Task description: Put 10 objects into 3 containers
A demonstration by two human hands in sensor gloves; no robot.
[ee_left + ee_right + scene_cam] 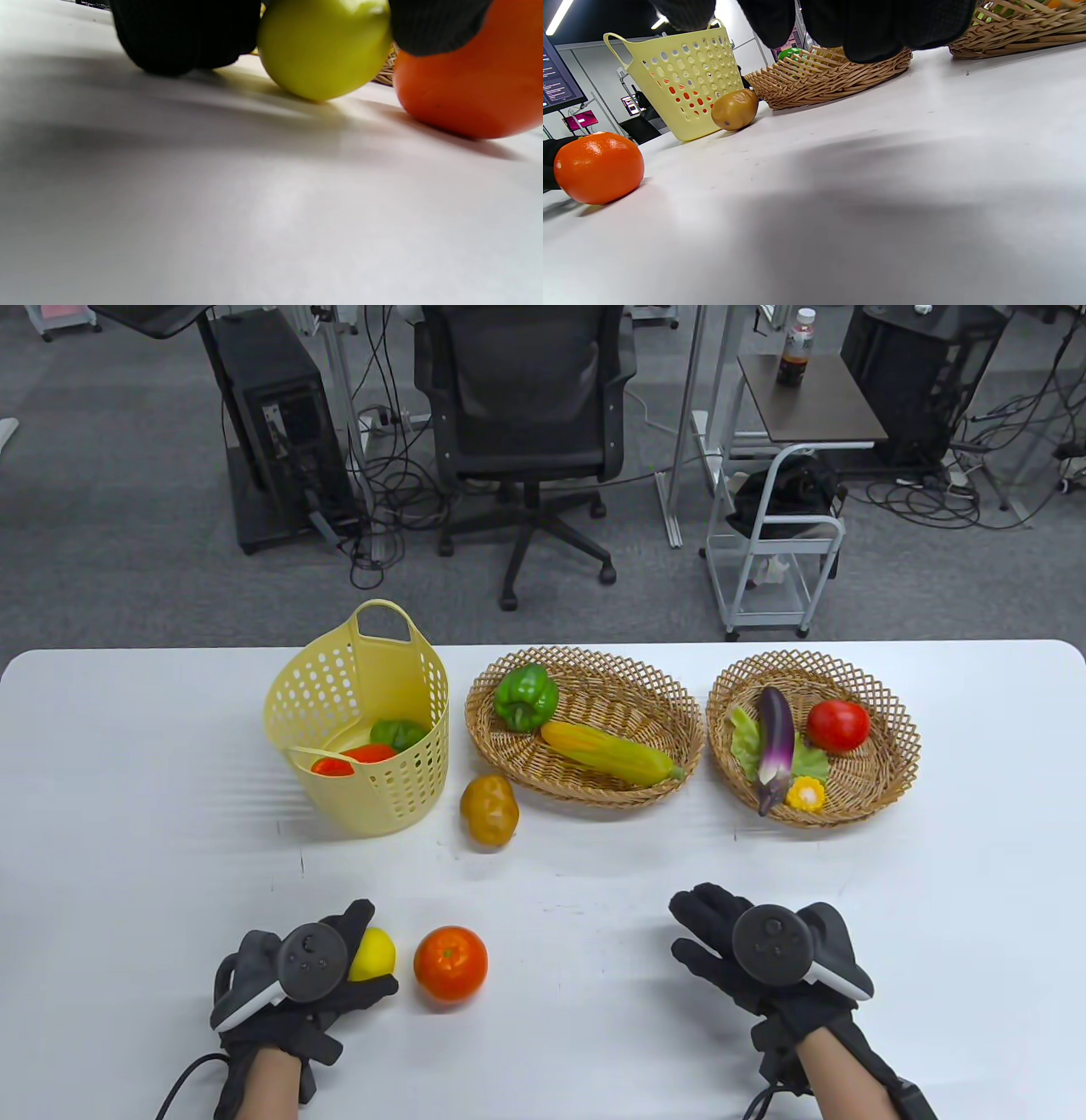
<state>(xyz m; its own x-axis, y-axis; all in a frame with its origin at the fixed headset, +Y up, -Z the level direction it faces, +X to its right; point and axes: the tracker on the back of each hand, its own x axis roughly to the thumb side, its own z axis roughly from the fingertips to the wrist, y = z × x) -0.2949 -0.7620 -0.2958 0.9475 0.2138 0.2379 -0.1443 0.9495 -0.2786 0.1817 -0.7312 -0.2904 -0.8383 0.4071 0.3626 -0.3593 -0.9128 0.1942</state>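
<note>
A yellow lemon sits on the white table near its front edge, w/ the person's left hand wrapped around it: gloved fingers reach over the far side, thumb closes along the near side. In the left wrist view the lemon touches the tabletop, a dark fingertip on one side and another on the other, so the hand grips it but it looks not yet lifted.

Just right of the lemon lies an orange, near but apart from it in the table view; the left hand is clearly nearer to both than the right hand. Farther back, a brown potato rests loose on the table between the yellow plastic basket and the middle wicker basket.

The key relation: the yellow plastic basket stands straight back from the left hand and slightly right, already holding red and green items; the middle wicker basket, w/ a green pepper and a corn cob, is farther back-right. The right wicker basket holds an eggplant, a tomato, a leaf and a small yellow piece. Judged from this, three objects are left to place, and the lemon's nearest container is the plastic one, a forward carry over its tall rim.

The right hand rests on the table w/ fingers spread, holding nothing, well apart from the orange.
</note>
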